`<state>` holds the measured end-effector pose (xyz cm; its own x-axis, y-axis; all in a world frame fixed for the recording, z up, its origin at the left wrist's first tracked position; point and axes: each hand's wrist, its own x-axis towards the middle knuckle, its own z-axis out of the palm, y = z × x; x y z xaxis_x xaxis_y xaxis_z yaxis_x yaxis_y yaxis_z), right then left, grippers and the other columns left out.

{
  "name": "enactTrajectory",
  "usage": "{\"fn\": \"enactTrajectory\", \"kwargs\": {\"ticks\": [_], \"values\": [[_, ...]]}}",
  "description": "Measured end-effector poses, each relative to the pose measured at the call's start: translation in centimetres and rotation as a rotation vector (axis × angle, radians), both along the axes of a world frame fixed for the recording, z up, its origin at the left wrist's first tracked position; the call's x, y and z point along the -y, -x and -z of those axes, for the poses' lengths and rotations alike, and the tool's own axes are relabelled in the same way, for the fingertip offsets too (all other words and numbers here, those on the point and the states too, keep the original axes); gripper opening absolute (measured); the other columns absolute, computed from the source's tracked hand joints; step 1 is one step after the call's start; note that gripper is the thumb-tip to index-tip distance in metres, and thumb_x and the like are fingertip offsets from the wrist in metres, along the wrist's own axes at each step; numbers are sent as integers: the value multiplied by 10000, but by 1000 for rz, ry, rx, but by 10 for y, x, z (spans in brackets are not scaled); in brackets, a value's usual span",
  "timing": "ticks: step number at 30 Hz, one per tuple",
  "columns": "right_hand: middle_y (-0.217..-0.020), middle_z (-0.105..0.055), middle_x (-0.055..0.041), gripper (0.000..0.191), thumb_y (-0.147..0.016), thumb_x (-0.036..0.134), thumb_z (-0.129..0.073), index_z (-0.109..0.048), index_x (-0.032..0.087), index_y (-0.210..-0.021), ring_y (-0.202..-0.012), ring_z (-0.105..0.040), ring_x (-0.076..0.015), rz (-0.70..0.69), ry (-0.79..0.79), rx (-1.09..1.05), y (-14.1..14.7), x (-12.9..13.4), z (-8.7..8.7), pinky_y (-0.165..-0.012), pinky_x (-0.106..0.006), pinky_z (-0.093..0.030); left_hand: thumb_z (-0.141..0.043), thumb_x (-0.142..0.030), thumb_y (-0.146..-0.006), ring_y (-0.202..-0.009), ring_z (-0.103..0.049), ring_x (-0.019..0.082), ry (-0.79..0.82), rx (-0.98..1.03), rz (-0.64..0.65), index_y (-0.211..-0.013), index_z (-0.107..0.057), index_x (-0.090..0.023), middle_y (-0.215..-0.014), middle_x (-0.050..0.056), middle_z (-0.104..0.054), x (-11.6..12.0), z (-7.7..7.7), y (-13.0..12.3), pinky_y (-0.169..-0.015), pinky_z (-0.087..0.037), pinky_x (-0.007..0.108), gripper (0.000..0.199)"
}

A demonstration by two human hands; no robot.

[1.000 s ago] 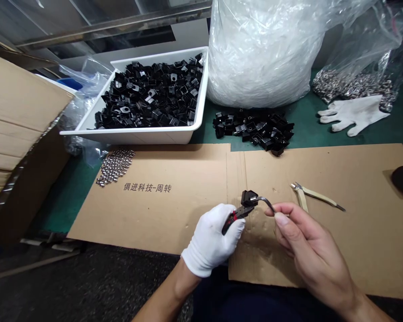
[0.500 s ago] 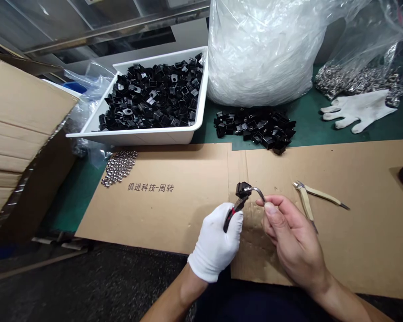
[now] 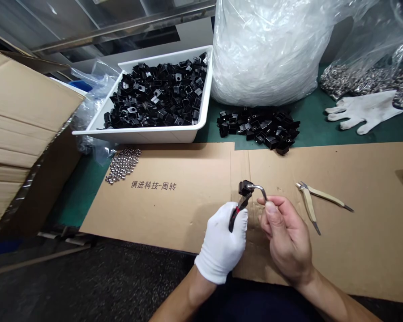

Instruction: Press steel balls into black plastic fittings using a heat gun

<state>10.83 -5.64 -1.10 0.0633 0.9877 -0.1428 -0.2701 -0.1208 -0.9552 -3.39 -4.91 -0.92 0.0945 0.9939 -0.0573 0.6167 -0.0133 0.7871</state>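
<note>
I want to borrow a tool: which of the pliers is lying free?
The cream-handled pliers, spread open on the cardboard; the red-and-black pair is in the gloved left hand.

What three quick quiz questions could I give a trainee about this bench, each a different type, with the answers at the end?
1. True or false: the gloved left hand holds the dark pliers.

2. Where do the cream-handled pliers lie?
A) In the white tray
B) On the cardboard
C) Under the loose glove

3. Fill in the blank: the bare hand holding the bent metal rod is the person's ____ hand.

Key: 1. True; 2. B; 3. right.
</note>
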Motion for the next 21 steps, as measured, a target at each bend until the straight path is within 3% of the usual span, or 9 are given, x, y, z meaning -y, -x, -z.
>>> {"fn": "enactTrajectory", "kwargs": {"ticks": [10, 17, 21], "values": [[-692, -406, 46, 205, -1150, 387, -480, -569, 221, -1231, -599, -367, -118, 12, -32, 28, 1, 5, 5, -527, -229, -321, -456, -350, -1065, -770, -622, 189, -45, -49, -28, -943, -582, -219, -865, 42, -650, 3, 4, 1, -735, -493, 310, 218], [-691, -407, 46, 308, -1125, 486, -528, -590, 219, -1266, -602, -368, -120, -255, 73, 278, -41, -4, -23, -533, -239, -323, -486, -333, -1051, -798, -660, 193, -88, -97, 148, -1033, -621, -211, -918, 51, -698, -4, 4, 25, -762, -528, 315, 183], [-688, -441, 42, 347, -1134, 501, -489, -620, 219, -1290, -586, -393, -113, -308, 80, 403, -51, -7, -36, -517, -229, -331, -496, -356, -1040, -747, -648, 192, -112, -168, 213, -1005, -619, -206, -882, 51, -698, -7, 5, 31, -704, -520, 311, 197]]}}
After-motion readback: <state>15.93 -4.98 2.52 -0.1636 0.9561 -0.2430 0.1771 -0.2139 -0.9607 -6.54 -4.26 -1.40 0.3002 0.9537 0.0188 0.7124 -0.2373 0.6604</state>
